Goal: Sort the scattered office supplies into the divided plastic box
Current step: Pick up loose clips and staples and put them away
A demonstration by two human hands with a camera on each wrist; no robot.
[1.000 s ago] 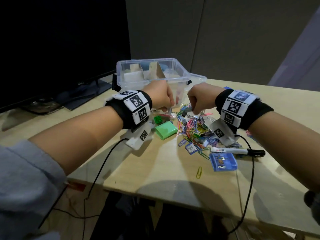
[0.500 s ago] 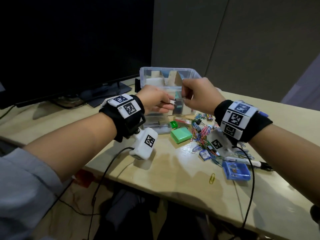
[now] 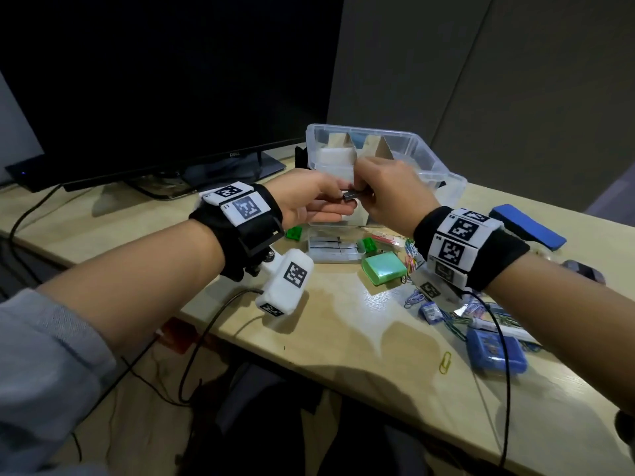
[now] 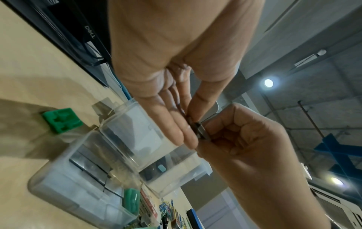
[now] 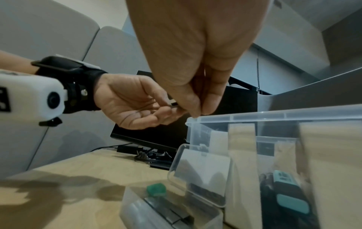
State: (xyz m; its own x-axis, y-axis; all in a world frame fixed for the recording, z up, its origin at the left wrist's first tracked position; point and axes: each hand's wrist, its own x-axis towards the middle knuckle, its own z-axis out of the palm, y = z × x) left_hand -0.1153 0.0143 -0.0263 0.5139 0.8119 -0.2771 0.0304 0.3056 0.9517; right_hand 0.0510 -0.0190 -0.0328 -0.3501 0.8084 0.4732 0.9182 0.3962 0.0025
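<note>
Most of your sorting is still ahead: the divided plastic box (image 3: 426, 156) at the back of the desk (image 3: 343, 324) holds only a few dark and teal items in one compartment, while the paper clips (image 3: 457, 314), blue case (image 3: 496, 352) and green case (image 3: 383, 269) still lie loose. Your left hand (image 3: 309, 201) and right hand (image 3: 391, 197) both pinch one small dark clip (image 3: 349, 195), raised just in front of the box.
</note>
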